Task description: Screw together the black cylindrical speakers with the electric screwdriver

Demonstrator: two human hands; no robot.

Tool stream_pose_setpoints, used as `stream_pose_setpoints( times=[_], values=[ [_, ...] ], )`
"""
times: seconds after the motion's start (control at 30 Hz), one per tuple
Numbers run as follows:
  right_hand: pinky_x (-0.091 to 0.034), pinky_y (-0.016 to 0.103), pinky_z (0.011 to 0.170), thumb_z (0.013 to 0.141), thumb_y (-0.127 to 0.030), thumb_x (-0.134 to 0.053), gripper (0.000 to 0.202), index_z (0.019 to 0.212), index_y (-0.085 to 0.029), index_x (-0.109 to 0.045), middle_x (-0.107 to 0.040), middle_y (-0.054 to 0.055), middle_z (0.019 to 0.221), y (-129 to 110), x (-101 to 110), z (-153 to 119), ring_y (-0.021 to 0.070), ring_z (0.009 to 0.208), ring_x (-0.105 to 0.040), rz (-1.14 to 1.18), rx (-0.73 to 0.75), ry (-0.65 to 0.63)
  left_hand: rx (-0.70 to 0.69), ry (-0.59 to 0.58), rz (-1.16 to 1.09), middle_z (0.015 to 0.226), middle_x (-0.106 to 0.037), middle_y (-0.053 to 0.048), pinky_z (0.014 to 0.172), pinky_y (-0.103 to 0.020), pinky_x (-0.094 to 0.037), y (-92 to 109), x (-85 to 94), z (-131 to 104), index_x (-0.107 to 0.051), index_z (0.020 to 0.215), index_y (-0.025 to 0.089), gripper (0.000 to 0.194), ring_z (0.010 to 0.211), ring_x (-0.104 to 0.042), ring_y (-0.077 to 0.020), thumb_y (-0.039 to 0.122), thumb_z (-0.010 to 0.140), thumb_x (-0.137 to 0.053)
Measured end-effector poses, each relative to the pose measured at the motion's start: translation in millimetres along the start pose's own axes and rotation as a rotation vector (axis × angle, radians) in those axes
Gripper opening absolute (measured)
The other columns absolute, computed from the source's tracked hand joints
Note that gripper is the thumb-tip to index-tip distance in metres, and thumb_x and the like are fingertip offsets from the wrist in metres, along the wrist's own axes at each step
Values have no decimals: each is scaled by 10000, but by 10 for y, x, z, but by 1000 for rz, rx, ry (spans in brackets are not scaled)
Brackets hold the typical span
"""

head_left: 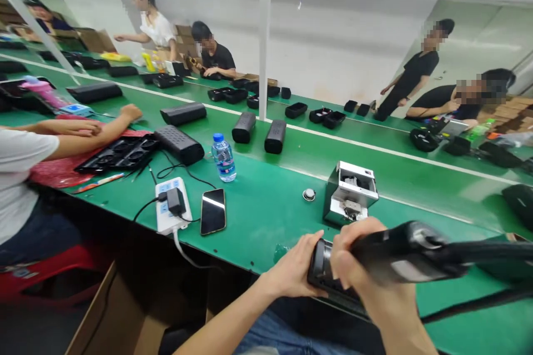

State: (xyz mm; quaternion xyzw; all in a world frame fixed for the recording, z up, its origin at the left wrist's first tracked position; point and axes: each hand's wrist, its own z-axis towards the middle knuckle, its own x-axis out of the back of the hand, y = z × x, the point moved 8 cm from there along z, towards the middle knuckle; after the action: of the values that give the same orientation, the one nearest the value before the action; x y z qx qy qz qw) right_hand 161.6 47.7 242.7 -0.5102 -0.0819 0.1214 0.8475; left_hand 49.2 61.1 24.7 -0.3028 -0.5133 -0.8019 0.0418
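At the table's near edge, my left hand (pixel 293 269) is closed round the end of a black plastic housing (pixel 320 260), thumb on top. My right hand (pixel 372 277) wraps round a black hand tool (pixel 400 252) with thick cables trailing right, and its fingers are over the housing. The tool's working end is hidden behind my hand, so contact with the housing cannot be told. Just beyond my hands stands a silver and black metal fixture (pixel 352 191). A small round metallic part (pixel 308 194) lies to its left.
Left of my hands are a phone (pixel 212 211), a white power strip (pixel 172 205) with cords, and a water bottle (pixel 224 158). Black speaker-like housings (pixel 179 144) stand along the green table (pixel 262 211). A co-worker's arm (pixel 91 138) rests at left. A white post (pixel 265 39) rises mid-table.
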Motion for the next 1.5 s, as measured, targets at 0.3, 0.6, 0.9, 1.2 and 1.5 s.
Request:
stream_pose_setpoints(
  times=[0.3,0.6,0.9,1.2,1.5],
  values=[
    [-399,261,403,824,-235,-823,184,842,-268,-643,-479,-109,523,-400,1025,979,103,384,-438,55,332,467,48,7,-44,1725,-395,-193,1335,-685,-405,-4,30,-47,-9,1791,370,1410,1632,-432,-438,232,787,-989],
    [-476,312,413,846,-302,-789,173,822,-279,-619,-527,-99,551,234,1128,1336,115,391,-493,-146,294,482,89,-2,-30,1701,-429,-180,1306,-678,-452,10,42,-61,-11,1782,408,1412,1607,-479,-440,211,783,-987],
    [-453,298,385,830,-278,-780,186,821,-277,-594,-536,-94,596,325,1175,1365,104,397,-493,-148,267,561,84,-5,-21,1708,-427,-175,1306,-672,-455,3,43,-53,-13,1782,414,1401,1610,-478,-437,233,791,-986],
    [-456,309,420,844,-327,-806,227,838,-280,-584,-493,-99,587,385,1254,1295,103,398,-456,-167,225,557,87,-12,-1,1714,-419,-188,1298,-668,-468,26,49,-48,7,1785,395,1405,1596,-491,-442,226,798,-979],
    [-341,302,364,768,-189,-845,225,849,-282,-658,-425,-110,541,-675,1054,456,92,380,-338,-26,174,485,33,-3,-7,1728,-412,-195,1327,-652,-426,37,64,-28,-25,1798,355,1332,1622,-452,-438,342,850,-960]
  ],
)
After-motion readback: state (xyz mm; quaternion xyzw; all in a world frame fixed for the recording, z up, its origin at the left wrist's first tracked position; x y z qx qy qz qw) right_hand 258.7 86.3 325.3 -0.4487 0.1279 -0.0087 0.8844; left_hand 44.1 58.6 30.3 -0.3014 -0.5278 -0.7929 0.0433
